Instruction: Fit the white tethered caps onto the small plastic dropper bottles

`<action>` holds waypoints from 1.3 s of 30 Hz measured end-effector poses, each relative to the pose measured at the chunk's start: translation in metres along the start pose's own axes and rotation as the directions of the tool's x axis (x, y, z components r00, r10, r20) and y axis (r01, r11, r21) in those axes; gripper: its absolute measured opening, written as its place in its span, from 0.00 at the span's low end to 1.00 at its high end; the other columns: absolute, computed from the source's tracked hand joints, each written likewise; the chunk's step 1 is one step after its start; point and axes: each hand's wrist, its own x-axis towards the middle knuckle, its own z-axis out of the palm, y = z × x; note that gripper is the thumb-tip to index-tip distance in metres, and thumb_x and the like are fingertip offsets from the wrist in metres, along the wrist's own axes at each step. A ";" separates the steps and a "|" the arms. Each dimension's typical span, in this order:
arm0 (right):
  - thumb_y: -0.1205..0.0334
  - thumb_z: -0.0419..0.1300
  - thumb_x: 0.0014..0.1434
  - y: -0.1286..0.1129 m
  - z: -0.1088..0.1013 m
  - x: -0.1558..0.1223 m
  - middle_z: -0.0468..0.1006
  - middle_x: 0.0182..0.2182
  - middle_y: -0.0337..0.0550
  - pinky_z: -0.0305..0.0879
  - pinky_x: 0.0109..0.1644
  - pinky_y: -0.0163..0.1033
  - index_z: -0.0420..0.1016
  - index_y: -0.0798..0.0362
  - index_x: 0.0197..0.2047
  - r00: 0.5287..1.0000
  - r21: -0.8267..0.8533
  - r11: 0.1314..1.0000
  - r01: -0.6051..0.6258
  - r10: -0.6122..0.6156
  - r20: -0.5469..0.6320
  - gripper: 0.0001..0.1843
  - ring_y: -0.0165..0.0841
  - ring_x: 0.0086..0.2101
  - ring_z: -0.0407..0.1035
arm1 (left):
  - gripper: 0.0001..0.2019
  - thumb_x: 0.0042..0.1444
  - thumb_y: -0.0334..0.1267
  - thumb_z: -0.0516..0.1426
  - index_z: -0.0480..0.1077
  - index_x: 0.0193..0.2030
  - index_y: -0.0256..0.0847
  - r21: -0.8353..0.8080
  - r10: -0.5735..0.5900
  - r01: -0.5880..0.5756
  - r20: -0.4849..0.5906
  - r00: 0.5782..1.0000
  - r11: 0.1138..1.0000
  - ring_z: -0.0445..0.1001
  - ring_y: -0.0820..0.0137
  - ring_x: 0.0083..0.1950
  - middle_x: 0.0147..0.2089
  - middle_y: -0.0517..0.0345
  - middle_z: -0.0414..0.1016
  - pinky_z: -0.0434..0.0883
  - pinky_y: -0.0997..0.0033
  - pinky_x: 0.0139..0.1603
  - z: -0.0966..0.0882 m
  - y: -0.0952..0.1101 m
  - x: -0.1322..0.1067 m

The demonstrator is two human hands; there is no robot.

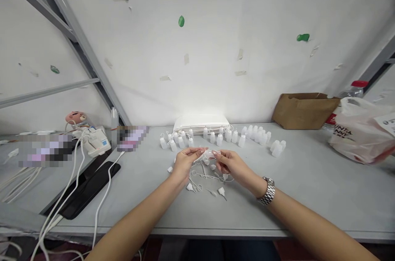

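Observation:
Both my hands meet above the middle of the grey table [308, 187]. My left hand [184, 163] pinches a small white plastic cap piece [202, 154] between thumb and fingers. My right hand [232, 164], with a metal watch [267, 191] on the wrist, is curled and pinches a small clear bottle-like part [210, 153] against that piece. Under the hands lie several loose white caps with thin tethers [205, 178]. Behind them stands a row of several small white bottles [216, 135].
A white tray or box [200, 123] sits against the wall. A brown paper bag [304, 109], a red-capped bottle [354, 90] and a white plastic bag [361, 129] are at the right. At the left lie a black phone [86, 189], white cables [70, 195] and a power strip [95, 140].

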 end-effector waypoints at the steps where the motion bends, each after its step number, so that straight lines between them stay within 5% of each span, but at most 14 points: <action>1: 0.47 0.56 0.51 0.001 -0.001 0.000 0.64 0.11 0.32 0.42 0.19 0.32 0.66 0.56 0.25 1.000 0.036 0.999 -0.009 0.008 0.027 0.19 0.21 0.13 0.47 | 0.11 0.33 0.39 0.66 0.73 0.24 0.36 0.001 0.010 -0.010 -0.007 1.000 1.000 0.73 0.61 0.43 0.34 0.51 0.79 0.63 0.61 0.48 0.001 0.001 -0.001; 7: 0.46 0.53 0.54 0.002 0.000 -0.001 0.58 0.08 0.30 0.45 0.20 0.32 0.69 0.57 0.26 0.991 0.217 0.975 -0.046 0.018 0.130 0.20 0.21 0.13 0.45 | 0.11 0.33 0.39 0.65 0.73 0.25 0.37 0.017 0.081 -0.081 -0.032 0.996 0.997 0.73 0.61 0.43 0.35 0.51 0.79 0.63 0.61 0.49 0.005 0.006 -0.006; 14: 0.40 0.45 0.55 0.004 0.000 0.001 0.58 0.06 0.34 0.36 0.16 0.32 0.66 0.57 0.16 0.990 0.067 0.990 -0.121 0.116 0.080 0.31 0.21 0.10 0.47 | 0.10 0.33 0.38 0.65 0.74 0.25 0.38 0.022 0.072 -0.072 0.022 0.997 0.997 0.73 0.63 0.42 0.35 0.53 0.79 0.64 0.62 0.48 0.007 0.008 -0.007; 21: 0.41 0.50 0.52 0.002 0.003 0.000 0.62 0.12 0.35 0.49 0.21 0.32 0.65 0.56 0.17 1.000 -0.049 0.999 0.004 -0.005 -0.020 0.27 0.23 0.15 0.53 | 0.10 0.35 0.39 0.64 0.75 0.27 0.38 0.068 0.065 -0.063 -0.017 0.998 0.996 0.73 0.64 0.40 0.35 0.53 0.79 0.64 0.63 0.46 0.005 0.006 -0.005; 27: 0.47 0.61 0.45 0.004 0.006 0.001 0.71 0.21 0.36 0.55 0.24 0.33 0.66 0.55 0.38 0.992 -0.104 0.993 0.062 -0.072 -0.099 0.23 0.25 0.19 0.60 | 0.11 0.35 0.41 0.64 0.75 0.26 0.38 0.055 0.029 -0.027 -0.036 0.999 0.998 0.72 0.62 0.43 0.36 0.51 0.78 0.63 0.63 0.47 0.002 0.003 0.000; 30: 0.46 0.60 0.46 0.007 0.007 0.001 0.72 0.20 0.38 0.53 0.22 0.32 0.65 0.55 0.30 0.993 -0.099 0.993 0.067 -0.077 -0.092 0.20 0.25 0.18 0.59 | 0.11 0.36 0.40 0.64 0.74 0.27 0.38 0.055 0.042 -0.041 -0.025 0.999 0.998 0.72 0.63 0.43 0.36 0.51 0.78 0.63 0.64 0.47 0.002 0.003 0.001; 35: 0.39 0.48 0.52 0.007 0.003 0.001 0.63 0.09 0.34 0.44 0.17 0.31 0.65 0.56 0.21 0.991 0.106 0.987 -0.123 0.117 0.063 0.27 0.21 0.11 0.50 | 0.11 0.34 0.39 0.65 0.74 0.26 0.37 0.030 0.047 -0.047 0.011 0.999 0.998 0.73 0.62 0.44 0.35 0.51 0.79 0.62 0.62 0.50 0.004 0.002 0.001; 39: 0.39 0.49 0.51 0.001 0.004 0.000 0.67 0.13 0.37 0.48 0.18 0.31 0.66 0.57 0.22 0.997 0.015 0.997 -0.069 0.070 -0.014 0.27 0.23 0.13 0.55 | 0.10 0.35 0.39 0.65 0.74 0.27 0.37 0.009 0.052 -0.052 0.013 0.999 0.999 0.73 0.62 0.43 0.35 0.51 0.79 0.62 0.62 0.50 0.004 0.001 0.001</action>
